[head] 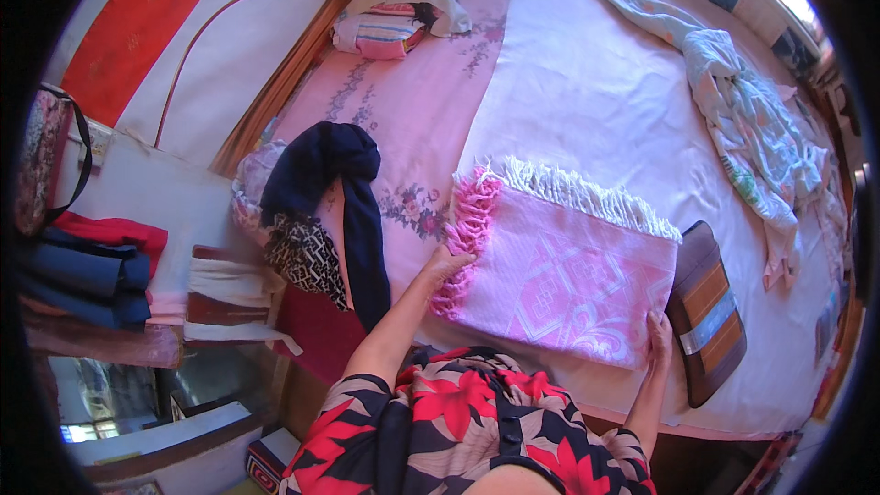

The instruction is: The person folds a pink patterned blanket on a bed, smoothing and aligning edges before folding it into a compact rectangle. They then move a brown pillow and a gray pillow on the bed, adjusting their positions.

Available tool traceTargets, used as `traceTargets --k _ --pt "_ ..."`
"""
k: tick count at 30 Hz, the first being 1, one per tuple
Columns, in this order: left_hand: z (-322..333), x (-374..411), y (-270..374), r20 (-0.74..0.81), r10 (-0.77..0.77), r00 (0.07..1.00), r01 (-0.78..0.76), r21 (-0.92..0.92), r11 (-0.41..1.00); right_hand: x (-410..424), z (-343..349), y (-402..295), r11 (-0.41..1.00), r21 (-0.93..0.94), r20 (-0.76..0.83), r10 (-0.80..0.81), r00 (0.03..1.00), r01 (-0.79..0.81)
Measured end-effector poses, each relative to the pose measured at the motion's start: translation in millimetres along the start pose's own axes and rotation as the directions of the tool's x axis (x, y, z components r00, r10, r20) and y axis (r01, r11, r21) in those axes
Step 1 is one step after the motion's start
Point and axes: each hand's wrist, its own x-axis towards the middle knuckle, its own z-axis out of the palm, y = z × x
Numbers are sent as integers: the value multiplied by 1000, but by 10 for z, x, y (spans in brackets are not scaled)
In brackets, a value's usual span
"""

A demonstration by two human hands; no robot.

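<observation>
A folded pink and white fringed blanket [577, 268] lies near the front edge of the bed, its geometric and scroll pattern facing up. White fringe runs along its far side, and pink fringe hangs in a bunch along its left side. My left hand [450, 265] grips the left side at the pink fringe. On the opposite side, my right hand [658, 340] holds the near right corner, with the fingers partly hidden by the cloth. Just right of that hand lies a dark brown pillow [708, 316] with an orange-brown panel and a pale band.
Dark navy cloth [357, 220] and black-and-white patterned fabric [306, 258] lie at the bed's left edge. Folded textiles [385, 31] sit farther back. A crumpled pale quilt [749, 110] stretches along the right. Folded clothes [82, 275] rest on furniture at left.
</observation>
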Motion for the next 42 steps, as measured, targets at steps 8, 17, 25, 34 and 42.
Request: traceTargets --k 8,17,25,34,42 --pt "172 -105 338 -54 160 986 -154 98 983 -685 656 -812 969 -42 -13 -243 970 242" --pt "-102 250 496 170 92 981 -154 394 906 -1170 1548 -1582 938 -127 -87 -334 938 322" --pt "-367 152 -29 -10 298 954 -244 550 799 -1134 1588 -1421 947 -189 -152 -289 945 260" --pt "-203 502 741 26 716 698 -572 622 535 -1059 1169 -1173 972 -71 -242 -233 942 223" --pt "186 932 603 130 144 981 -178 312 933 -1154 264 -503 966 234 -401 -9 916 112"
